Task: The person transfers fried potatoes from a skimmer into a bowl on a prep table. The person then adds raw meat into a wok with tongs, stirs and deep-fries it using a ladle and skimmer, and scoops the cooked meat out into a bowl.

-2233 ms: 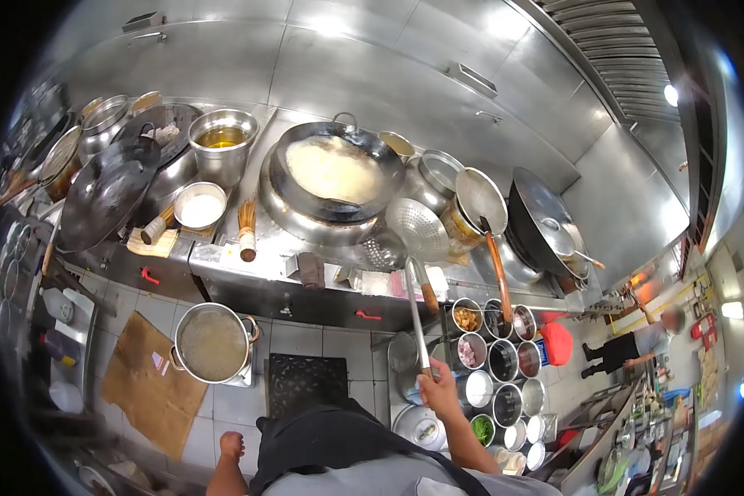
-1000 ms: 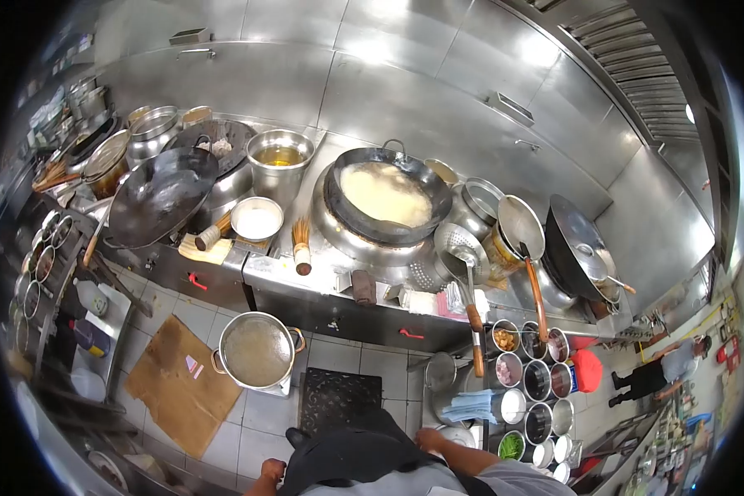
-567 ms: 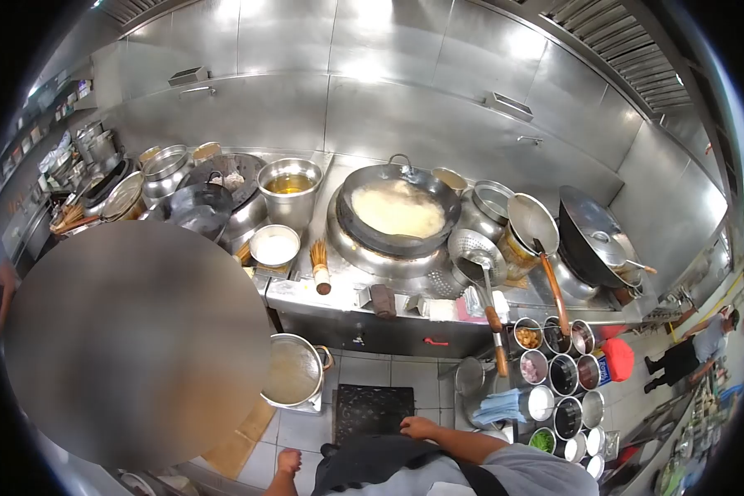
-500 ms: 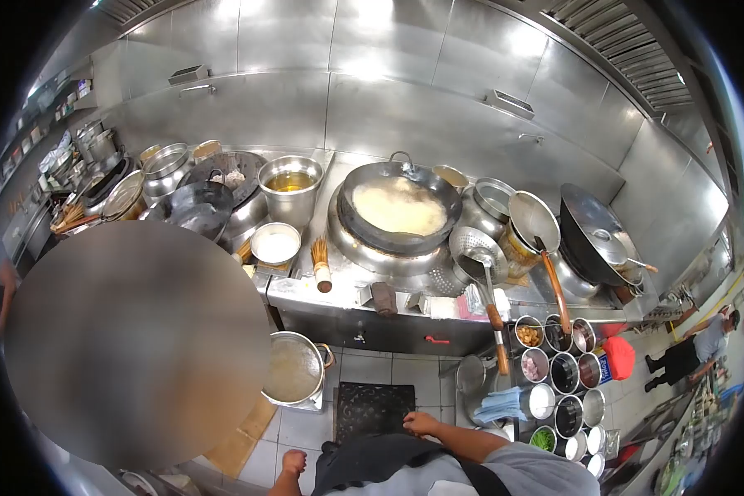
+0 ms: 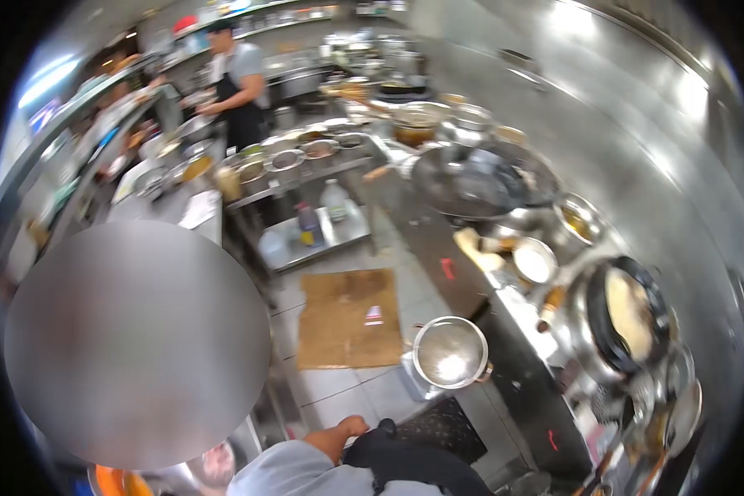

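My left hand [image 5: 354,426] is low in front of my black apron [image 5: 417,463], its fingers curled in and nothing visible in them. It hangs above the tiled floor, apart from everything around it. Beyond it, a two-handled metal pot [image 5: 450,351] of liquid stands on a low support beside the stove counter. A dark floor mat [image 5: 445,428] lies close to my feet. My right hand is out of the picture.
A cardboard sheet [image 5: 347,322] lies on the floor ahead. On the stove counter to the right are a wok of pale liquid [image 5: 632,314] and a white bowl [image 5: 535,260]. A co-worker [image 5: 236,87] stands at the back left. A grey blur disc covers the lower left.
The view has swung to the left, so the stove has shifted right and the co-worker at the back has come in. My right hand has left the view.
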Demonstrator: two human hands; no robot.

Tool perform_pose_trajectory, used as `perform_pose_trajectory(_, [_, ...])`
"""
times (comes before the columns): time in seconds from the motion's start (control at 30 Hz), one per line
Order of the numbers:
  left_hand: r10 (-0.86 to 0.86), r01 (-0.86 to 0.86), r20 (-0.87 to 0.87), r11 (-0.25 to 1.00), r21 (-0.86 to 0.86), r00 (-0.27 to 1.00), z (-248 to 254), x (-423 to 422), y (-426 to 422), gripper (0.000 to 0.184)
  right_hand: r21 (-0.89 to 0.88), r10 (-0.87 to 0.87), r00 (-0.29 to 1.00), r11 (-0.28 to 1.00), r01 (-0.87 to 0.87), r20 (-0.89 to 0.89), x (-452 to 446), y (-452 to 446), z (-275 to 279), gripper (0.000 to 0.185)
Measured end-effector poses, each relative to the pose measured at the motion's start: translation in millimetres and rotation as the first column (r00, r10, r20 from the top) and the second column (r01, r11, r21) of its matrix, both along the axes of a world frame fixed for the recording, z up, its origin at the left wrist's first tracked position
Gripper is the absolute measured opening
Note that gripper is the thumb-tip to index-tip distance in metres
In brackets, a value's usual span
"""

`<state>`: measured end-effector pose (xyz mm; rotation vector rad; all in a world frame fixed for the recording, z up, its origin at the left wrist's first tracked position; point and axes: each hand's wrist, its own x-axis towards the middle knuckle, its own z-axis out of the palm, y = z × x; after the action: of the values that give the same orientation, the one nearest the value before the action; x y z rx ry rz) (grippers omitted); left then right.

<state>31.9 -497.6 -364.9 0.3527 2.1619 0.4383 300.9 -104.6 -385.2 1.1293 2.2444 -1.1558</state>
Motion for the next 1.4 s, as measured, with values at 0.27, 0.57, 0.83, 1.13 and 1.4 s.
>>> perform_pose_trajectory(0.27, [0.394,-0.389,-0.102,0.919,0.071,0.913,8,31,-23,0.036,-0.252,0.072,0.996,0.964,-0.081,-0.047,-130,13,36,0.021])
perform_pose_trajectory(0.57, [0.43,-0.442,0.17,0.896,0.042,0.887,9,136,-10,0.049,-0.374,0.14,0.985,0.912,-0.168,-0.1,-165,16,22,0.02])
perform_pose_trajectory(0.83, [0.579,-0.58,0.185,0.813,-0.057,0.794,1,130,-2,0.05,-0.226,0.358,0.93,0.902,-0.367,-0.081,-160,7,18,0.02])
perform_pose_trajectory(1.13, [0.474,-0.464,0.152,0.88,-0.101,0.867,-3,89,6,0.041,-0.169,0.264,0.958,0.945,-0.28,-0.109,-131,19,15,0.019])
perform_pose_trajectory(1.4, [0.093,-0.09,0.096,0.996,-0.029,0.991,-4,29,25,0.041,-0.051,0.107,0.962,0.991,-0.124,-0.25,-35,35,-26,0.019])
